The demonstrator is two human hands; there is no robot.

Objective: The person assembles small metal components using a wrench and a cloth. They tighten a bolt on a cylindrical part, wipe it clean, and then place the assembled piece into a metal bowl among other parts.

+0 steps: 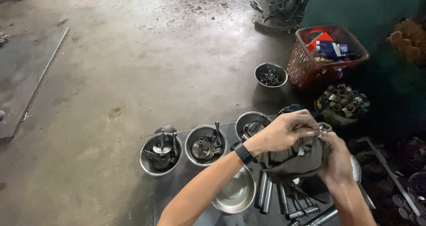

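Head view: along the middle of the frame three steel bowls stand in a row on a dark table [186, 186]. The left bowl [160, 154] and the middle bowl [206, 145] hold crank-like metal parts with shafts standing up; the third bowl [252, 121] sits just behind the left hand. An empty bowl [235, 194] lies tilted under the left forearm, beside a row of steel rods [266, 192] at the lower centre. On the concrete floor at upper right stand a small bowl of parts [270, 74], a red basket [306, 66] with boxes, and a bag of metal rings [346, 101].

At centre right both hands meet above the table. The left hand [279, 130], a black band on its wrist, is curled over the top of a dark rag [297, 159]. The right hand [337, 161] grips the rag from the right side, fingers closed. The rag hangs bunched between them. A small metal part [323, 129] pokes out at the top of the rag, between the fingertips of both hands; it points up and to the right. Its long axis cannot be told, as most of it is wrapped.
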